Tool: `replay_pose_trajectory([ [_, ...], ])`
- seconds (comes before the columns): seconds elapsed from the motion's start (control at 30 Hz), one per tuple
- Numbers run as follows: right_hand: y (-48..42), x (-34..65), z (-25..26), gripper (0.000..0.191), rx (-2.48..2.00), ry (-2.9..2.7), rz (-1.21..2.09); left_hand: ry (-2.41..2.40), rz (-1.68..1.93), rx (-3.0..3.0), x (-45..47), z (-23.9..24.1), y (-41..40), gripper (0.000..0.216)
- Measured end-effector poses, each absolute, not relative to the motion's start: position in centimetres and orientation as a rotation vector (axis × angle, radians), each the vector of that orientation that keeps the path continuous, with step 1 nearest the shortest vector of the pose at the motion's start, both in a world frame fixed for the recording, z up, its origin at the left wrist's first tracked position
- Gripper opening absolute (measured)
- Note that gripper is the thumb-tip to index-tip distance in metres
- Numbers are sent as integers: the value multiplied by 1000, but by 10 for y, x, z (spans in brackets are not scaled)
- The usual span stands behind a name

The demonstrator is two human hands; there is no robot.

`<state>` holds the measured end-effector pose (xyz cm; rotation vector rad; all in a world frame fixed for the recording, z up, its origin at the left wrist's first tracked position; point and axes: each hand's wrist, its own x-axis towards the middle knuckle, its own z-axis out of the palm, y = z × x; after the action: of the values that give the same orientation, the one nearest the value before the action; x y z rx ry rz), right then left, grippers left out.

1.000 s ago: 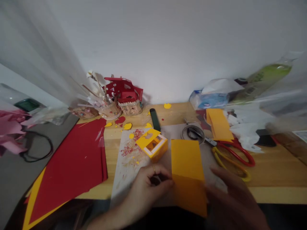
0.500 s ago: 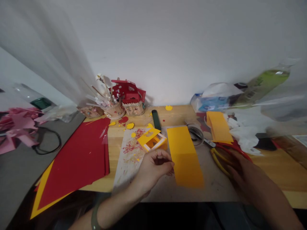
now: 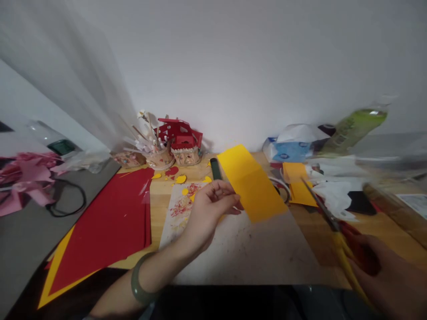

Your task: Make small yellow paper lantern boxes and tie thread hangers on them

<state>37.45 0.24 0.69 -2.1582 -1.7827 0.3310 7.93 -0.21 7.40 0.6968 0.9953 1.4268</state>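
My left hand (image 3: 215, 206) pinches the left edge of a yellow paper strip (image 3: 251, 184) and holds it tilted above the mat (image 3: 240, 253). A fold line crosses the strip near its middle. At the right, my right hand (image 3: 383, 271) is wrapped round the handles of red and yellow scissors (image 3: 342, 251), somewhat blurred. The blades point up and left, away from the strip. Behind my left hand, the small yellow paper box is almost wholly hidden.
Red sheets (image 3: 110, 213) lie at the left. Decorated cups (image 3: 160, 158), a dark green stick-like object (image 3: 215, 169) and yellow scraps (image 3: 181, 179) are at the back. A tissue pack (image 3: 288, 149), a folded yellow paper (image 3: 302, 184) and a green bottle (image 3: 356, 129) stand or lie at the right.
My left hand has lifted the yellow strip off the mat and tilted it. My right hand has picked up the scissors and brought them right and nearer to me.
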Motion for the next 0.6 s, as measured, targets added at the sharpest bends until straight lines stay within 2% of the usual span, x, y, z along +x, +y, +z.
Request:
replay_pose_trajectory([
  [0.1,-1,369,11,37,-1991,-1646,796,1022,1484,706,76,79,10,15],
  [0.23,-8,343,16,32,-1657,-1698,1229,1025,1500,692,74,82,21,17],
  [0.43,-26,308,22,45,-1555,-1667,1224,984,1516,693,77,84,25,17],
  [0.6,-22,296,33,33,-1487,-1691,1247,995,1475,713,78,80,25,14],
])
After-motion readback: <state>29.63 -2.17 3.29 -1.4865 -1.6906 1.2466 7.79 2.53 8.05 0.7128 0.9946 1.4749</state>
